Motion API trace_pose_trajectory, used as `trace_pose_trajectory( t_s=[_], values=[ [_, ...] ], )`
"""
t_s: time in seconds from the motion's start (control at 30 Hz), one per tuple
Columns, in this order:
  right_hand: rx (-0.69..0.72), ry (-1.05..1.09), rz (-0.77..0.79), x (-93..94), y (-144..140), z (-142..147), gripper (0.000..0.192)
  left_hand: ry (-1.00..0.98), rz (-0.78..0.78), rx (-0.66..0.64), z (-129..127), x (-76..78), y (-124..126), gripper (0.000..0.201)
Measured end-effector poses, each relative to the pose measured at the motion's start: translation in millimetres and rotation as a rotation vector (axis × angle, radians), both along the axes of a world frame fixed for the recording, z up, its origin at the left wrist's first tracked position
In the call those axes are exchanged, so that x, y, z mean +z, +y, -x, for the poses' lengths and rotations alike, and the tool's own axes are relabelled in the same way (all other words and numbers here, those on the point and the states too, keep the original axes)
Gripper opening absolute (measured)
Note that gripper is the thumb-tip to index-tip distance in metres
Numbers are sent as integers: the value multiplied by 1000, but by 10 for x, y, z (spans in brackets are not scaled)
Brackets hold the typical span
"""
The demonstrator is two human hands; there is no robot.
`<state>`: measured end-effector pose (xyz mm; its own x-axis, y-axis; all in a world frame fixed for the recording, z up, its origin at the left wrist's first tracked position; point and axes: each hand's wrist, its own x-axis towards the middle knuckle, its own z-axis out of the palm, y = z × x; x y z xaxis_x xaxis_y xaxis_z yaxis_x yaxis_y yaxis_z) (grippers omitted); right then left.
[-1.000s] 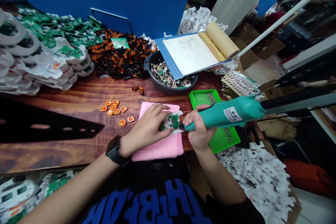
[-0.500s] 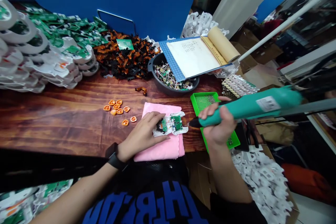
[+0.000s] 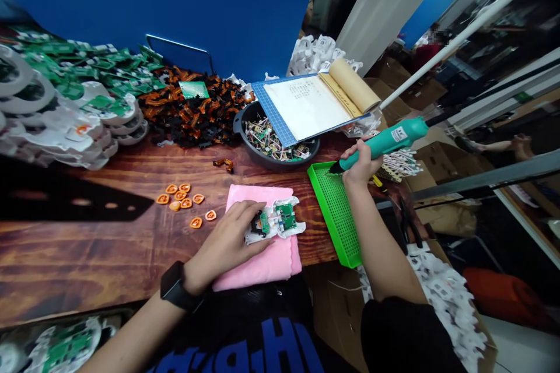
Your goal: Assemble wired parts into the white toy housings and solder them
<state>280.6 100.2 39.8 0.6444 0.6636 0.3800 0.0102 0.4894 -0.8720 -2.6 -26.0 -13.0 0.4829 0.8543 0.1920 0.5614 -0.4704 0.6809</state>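
Observation:
My left hand (image 3: 227,242) rests flat on the left end of a white plastic part with small green circuit boards (image 3: 276,221), which lies on a pink cloth (image 3: 262,256). My right hand (image 3: 359,164) grips a teal electric screwdriver (image 3: 385,141). The tool's dark tip points down at the far end of a green perforated tray (image 3: 335,210) to the right of the cloth.
A dark bowl of small parts (image 3: 266,143) with an open notebook (image 3: 312,102) across it stands behind the cloth. Several orange pieces (image 3: 184,198) lie left. Piles of orange-black parts (image 3: 192,105) and white-green boards (image 3: 65,99) fill the back left. White parts (image 3: 441,297) lie lower right.
My right hand has carried the screwdriver away from the circuit-board part, to the right and farther back over the green tray. My left hand stays on the part.

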Motion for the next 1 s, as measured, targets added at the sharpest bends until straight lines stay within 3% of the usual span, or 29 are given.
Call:
trace_pose_trajectory(
  t_s=[0.83,1.0],
  values=[
    [-8,2,2,-32,-2,37,22,-16,33,-13,-8,22,1,58],
    [-191,-28,99,-22,-3,99,37,-23,21,-6,-5,13,-3,59]
  ],
)
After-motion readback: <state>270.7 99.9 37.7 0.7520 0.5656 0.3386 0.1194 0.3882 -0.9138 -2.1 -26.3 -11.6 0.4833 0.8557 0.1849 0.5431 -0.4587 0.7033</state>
